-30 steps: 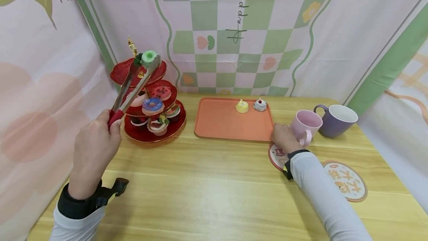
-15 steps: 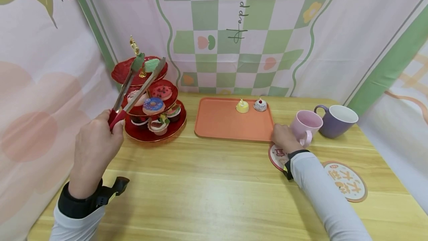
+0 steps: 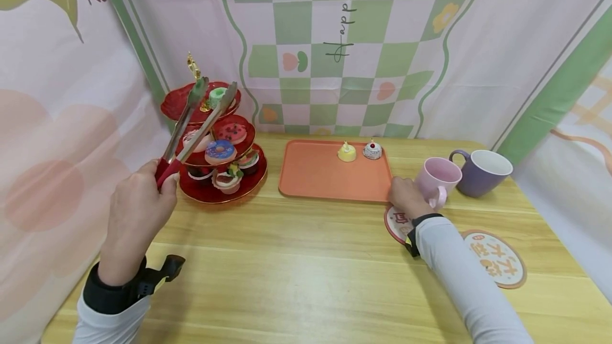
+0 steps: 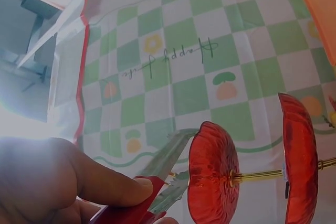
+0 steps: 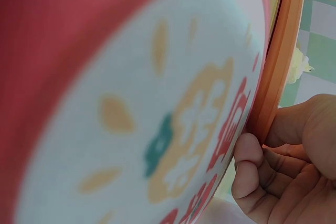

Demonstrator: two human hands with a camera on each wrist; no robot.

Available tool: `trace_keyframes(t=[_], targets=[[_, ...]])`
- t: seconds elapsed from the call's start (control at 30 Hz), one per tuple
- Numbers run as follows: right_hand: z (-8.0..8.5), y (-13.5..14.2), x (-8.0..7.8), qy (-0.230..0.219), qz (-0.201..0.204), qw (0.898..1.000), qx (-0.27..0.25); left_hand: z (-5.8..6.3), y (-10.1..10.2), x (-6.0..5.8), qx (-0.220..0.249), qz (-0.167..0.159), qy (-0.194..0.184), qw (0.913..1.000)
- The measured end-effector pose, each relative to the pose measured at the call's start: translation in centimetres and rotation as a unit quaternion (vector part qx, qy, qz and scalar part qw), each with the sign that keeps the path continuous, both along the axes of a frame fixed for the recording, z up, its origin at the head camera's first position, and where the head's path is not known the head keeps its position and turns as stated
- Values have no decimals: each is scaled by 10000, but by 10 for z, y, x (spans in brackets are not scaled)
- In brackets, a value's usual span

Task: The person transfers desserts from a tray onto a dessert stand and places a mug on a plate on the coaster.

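as only right wrist view shows, right hand [image 5: 294, 166] pinches the tray [image 5: 280, 61].

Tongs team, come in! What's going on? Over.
Left hand holds tongs, tips apart. Right hand pinches edge of orange tray. Green cake on red top tier; gold post close by.

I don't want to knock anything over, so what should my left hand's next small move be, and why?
I'd probably have the left hand ease the tongs up and back: their tips stand apart, and the green cake appears to rest on the red top tier, so nothing seems gripped.
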State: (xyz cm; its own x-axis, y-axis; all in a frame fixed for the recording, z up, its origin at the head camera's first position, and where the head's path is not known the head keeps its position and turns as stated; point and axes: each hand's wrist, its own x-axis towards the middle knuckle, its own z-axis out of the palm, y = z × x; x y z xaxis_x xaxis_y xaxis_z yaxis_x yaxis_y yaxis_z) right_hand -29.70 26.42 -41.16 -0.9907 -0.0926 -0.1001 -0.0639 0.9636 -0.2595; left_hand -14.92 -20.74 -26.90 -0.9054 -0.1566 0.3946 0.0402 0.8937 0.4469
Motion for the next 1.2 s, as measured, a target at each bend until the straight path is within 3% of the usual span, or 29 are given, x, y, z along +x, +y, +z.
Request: trace_keyframes(t=[0.17, 0.43, 0.83, 1.2], targets=[[-1, 0, 0, -12, -20, 10000, 25, -2, 1, 0, 84, -68, -73, 9999], [0, 0, 0, 10, -28, 10000, 49, -5, 9, -2, 83, -581, 182, 9981], [0, -1, 1, 47, -39, 9999, 82, -12, 23, -8, 122, -923, 205, 9954], [-2, 0, 0, 79, -78, 9999, 96, -25, 37, -18, -141, -1261, -122, 9918]])
